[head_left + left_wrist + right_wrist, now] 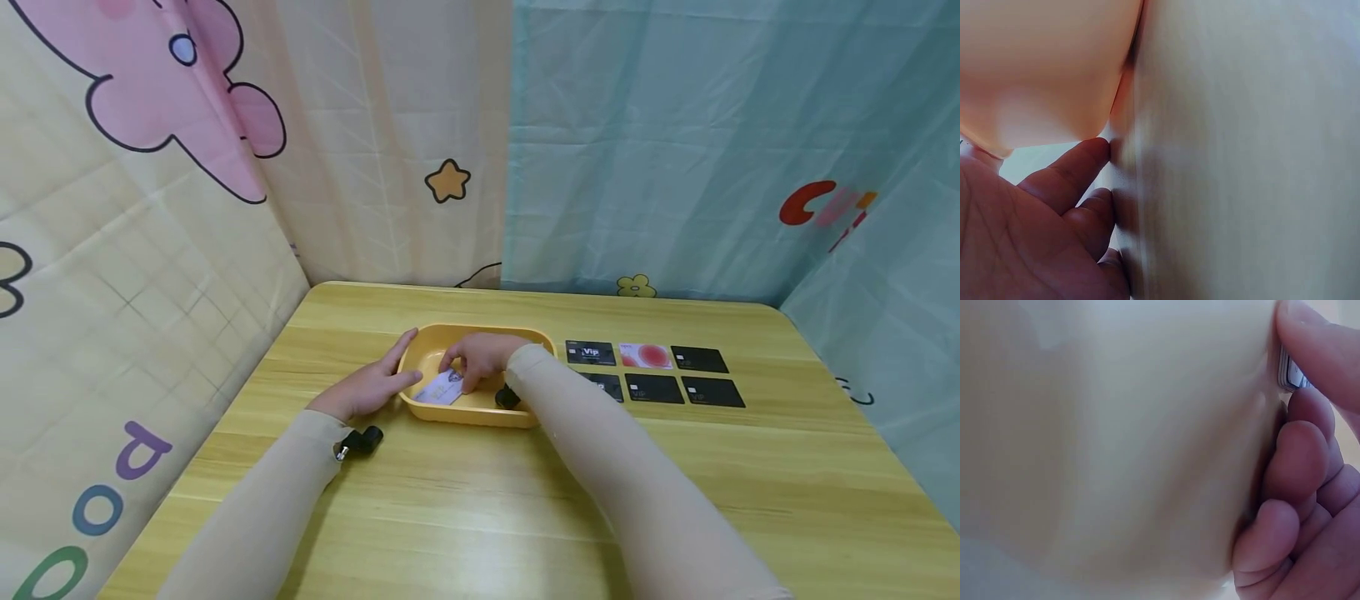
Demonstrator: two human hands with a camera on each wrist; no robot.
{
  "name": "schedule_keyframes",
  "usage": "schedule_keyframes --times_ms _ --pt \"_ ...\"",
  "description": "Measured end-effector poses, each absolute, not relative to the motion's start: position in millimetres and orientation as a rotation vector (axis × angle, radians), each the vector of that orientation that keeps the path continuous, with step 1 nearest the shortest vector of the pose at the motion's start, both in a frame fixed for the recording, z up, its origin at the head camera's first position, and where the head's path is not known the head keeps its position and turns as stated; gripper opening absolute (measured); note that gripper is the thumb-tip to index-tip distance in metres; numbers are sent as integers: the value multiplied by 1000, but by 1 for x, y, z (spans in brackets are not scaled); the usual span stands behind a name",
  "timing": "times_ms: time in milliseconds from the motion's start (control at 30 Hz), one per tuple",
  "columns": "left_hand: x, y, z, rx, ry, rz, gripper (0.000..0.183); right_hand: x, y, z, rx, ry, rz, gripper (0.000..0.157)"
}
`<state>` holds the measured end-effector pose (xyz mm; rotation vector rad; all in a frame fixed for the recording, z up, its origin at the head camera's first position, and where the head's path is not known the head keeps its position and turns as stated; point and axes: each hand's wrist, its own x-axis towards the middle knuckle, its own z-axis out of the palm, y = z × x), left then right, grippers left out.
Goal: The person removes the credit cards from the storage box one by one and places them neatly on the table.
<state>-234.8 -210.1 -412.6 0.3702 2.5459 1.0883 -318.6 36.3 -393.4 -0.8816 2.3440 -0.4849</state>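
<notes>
In the head view a yellow plastic tray (468,418) sits on the table, with a small stack of white and pale-purple cards (439,390) lying at its left. My right hand (483,354) reaches inside and pinches the cards' right end between thumb and fingers; the right wrist view shows the layered card edges (1284,370) under the thumb. At the tray's left end my left hand (367,387) holds the wall, thumb over the rim and fingers outside. In the left wrist view its fingertips (1094,150) are down by the table along the tray's base.
Right of the tray lie two rows of cards: a black Vip card (590,352), a pink-and-red card (647,356) and several black ones (712,392). My right forearm (600,442) partly covers the lower row's left card. Printed curtains (660,167) hang behind the wooden table (450,517).
</notes>
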Motion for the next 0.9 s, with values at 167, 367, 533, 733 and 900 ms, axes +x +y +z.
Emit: schedule_keyframes --times_ms 167,367,533,733,900 --pt "-238 -210 -415 364 2546 1086 83 -318 37 -393 -878 2345 -491 45" --pt "-238 -211 -415 373 2543 1091 83 -318 36 -393 -874 2343 -487 45" --pt "-238 -211 -416 365 2545 1085 83 -322 36 -396 -839 2327 -514 46" --pt "-237 -211 -415 358 2548 1069 82 -322 37 -397 -828 2292 -522 52" --pt "-236 -210 -415 367 2549 1074 82 -320 39 -394 -829 2267 -541 52"
